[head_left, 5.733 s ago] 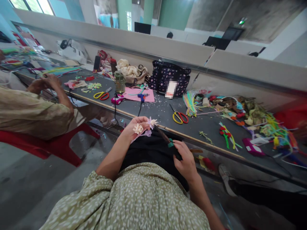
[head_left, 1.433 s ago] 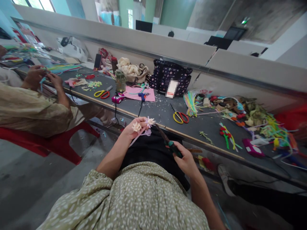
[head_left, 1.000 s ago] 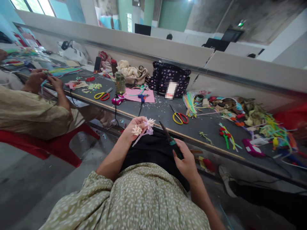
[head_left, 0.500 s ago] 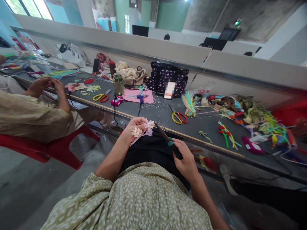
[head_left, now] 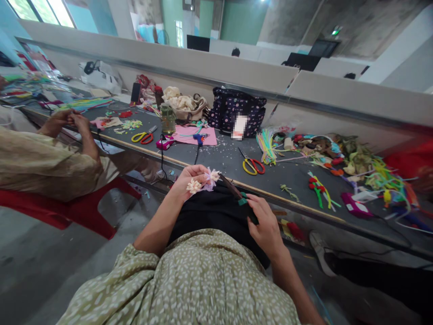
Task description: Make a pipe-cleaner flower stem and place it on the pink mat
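Close to my lap, my left hand [head_left: 191,181] pinches a small fuzzy lavender-and-cream flower [head_left: 210,179] between thumb and fingers. A second cream tufted flower [head_left: 194,186] shows against the same hand, lower down. My right hand [head_left: 264,222] is wrapped round the black handle of a long dark-bladed tool with a green collar [head_left: 242,199]; whether it is shears or tongs I cannot make out. The tool's tip points up and left and is at the cream edge of the lavender flower. Both hands are above my black-clad lap, in front of the table edge.
On the dark table [head_left: 216,160] lie red-and-yellow-handled scissors [head_left: 252,166], another pair [head_left: 145,135], a blue glue gun [head_left: 199,139] on pink paper, a jar [head_left: 167,119], a dotted bag [head_left: 238,110] and pipe cleaners [head_left: 267,146]. A co-worker's hands [head_left: 72,121] are at left.
The lavender flower has turned in my left hand, and its trailing strip no longer shows below. My right hand and the tool have shifted slightly right; the two prongs now look slightly apart.
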Tool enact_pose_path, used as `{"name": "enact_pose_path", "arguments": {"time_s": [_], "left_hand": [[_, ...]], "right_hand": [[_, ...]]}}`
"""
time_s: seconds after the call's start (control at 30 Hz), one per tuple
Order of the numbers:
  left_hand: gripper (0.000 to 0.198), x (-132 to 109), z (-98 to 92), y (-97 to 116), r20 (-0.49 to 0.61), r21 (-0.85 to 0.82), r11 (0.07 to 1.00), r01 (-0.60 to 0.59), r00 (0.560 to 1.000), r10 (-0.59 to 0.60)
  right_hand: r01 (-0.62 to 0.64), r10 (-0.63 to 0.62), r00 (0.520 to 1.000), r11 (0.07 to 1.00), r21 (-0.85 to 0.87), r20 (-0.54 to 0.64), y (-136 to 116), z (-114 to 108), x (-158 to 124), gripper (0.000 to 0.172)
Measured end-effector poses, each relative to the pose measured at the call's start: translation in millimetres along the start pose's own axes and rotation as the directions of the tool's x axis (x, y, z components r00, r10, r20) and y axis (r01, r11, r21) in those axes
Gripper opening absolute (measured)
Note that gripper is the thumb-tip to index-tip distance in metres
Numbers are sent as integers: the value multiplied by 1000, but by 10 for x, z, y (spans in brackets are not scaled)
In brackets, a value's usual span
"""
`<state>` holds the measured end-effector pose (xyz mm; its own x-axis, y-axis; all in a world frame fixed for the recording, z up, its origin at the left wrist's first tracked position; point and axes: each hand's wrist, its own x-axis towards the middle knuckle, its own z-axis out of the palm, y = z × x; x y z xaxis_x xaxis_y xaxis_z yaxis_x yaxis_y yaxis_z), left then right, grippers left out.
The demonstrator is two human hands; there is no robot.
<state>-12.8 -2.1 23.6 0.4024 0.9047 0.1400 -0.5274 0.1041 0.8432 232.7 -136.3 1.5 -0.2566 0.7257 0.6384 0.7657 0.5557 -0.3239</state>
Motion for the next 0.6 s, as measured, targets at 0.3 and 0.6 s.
{"name": "enact_pose_path", "arguments": {"time_s": [0.3,0.6], "left_hand": [[27,-26,-4,8,-3,32,999,18,1000,-18],[30,-19,35,14,-13,8,1000,22,1000,-22]], "right_hand": [[16,-16,1000,999,-37,6,-27,-1,11,49],[46,-50,998,990,-137,-30,-56,8,32,49]]}}
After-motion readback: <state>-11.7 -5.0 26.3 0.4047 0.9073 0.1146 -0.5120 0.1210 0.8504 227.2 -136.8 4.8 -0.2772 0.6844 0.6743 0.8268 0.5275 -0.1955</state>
